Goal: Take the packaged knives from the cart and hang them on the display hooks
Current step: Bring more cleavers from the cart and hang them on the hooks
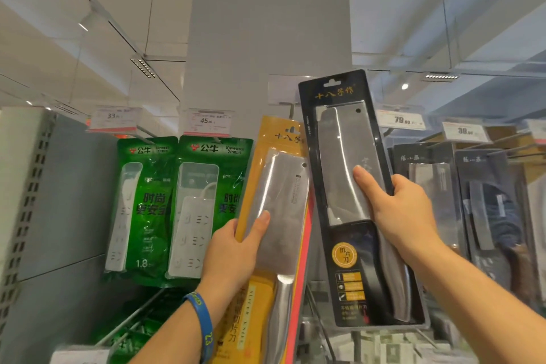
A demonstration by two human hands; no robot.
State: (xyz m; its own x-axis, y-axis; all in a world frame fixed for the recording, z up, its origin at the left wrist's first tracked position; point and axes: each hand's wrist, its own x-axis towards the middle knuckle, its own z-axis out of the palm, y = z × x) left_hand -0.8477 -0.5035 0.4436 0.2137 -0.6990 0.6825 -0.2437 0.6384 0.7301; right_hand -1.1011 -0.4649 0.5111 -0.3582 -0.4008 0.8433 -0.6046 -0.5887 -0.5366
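Observation:
My left hand point(236, 248) grips a cleaver in a yellow package point(277, 186) by its left edge, thumb across the clear front. My right hand point(396, 210) grips a cleaver in a black package point(342, 174) by its right edge, thumb on the blade window. The black pack is raised higher, its hang hole at the top near a bare display hook point(291, 108) sticking out from the grey pillar. The yellow pack's top lies partly behind the black one. The cart is out of view.
Green power-strip packs point(177, 207) hang on hooks to the left under price tags point(208, 122). Dark packaged knives point(475, 216) hang on the right under more tags. A perforated shelf upright point(26, 216) stands at far left. Lower hooks with goods sit below.

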